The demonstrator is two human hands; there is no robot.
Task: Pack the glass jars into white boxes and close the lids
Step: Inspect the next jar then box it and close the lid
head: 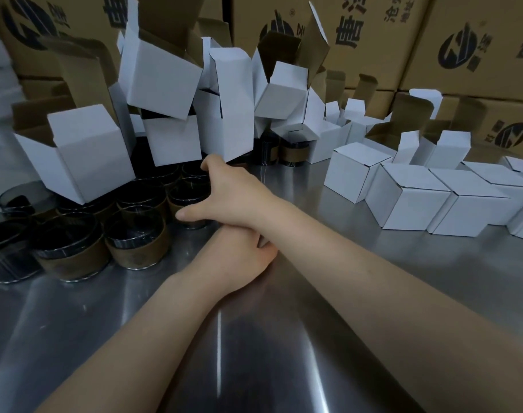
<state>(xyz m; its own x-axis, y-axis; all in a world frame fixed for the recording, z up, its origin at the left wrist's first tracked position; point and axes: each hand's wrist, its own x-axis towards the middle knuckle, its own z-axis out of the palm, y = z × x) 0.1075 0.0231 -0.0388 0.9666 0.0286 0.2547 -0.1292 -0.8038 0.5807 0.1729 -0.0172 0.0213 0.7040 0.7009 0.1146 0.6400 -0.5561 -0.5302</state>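
Glass jars [135, 234] stand upright on the table [284, 323], mouths up. The right hand [227, 192] curls around one jar [181, 202]. The left hand [242, 257] lies half hidden, so I cannot tell its grip.

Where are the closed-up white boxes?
In the head view, the closed white boxes sit in a row on the right side of the metal table, right of the crossed arms and in front of the brown cartons.

Bare steel table [313, 338] lies open across the near side and up the centre. Glass jars [135, 242] crowd the left beneath a leaning heap of open white boxes [165, 79]. Closed white boxes [418, 201] line the right, and brown cartons [388, 31] wall the far side.
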